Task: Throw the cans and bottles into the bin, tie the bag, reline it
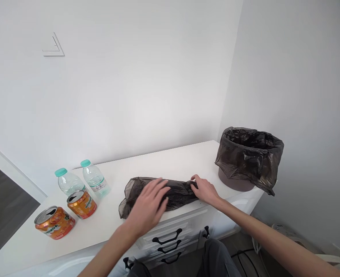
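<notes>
A person's two bare hands work a crumpled dark plastic bag [175, 192] lying flat near the front edge of a white counter [170, 159], seen from a head-worn camera looking down. The left hand [148, 206] is spread palm-down over the bag's left half, its fingers [161, 188] apart and slightly blurred; whether the palm presses the plastic or hovers just above it cannot be told. The right hand [206, 189] sits at the bag's right end, its fingers [195, 179] pinched together on a fold of the plastic.

At the counter's right end, close to the corner of the room, stands a round bin [236, 181] lined with a second dark bag [249, 154], whose loose plastic drapes down over the rim and sides.

Toward the counter's left end, well apart from the hands, two clear water bottles [93, 179] with teal caps stand upright side by side. Just in front of them lie two orange soda cans [54, 223], tipped on their sides with the opened tops facing the camera.

Below the front edge, black drawer handles [166, 240] show on the white cabinet.
</notes>
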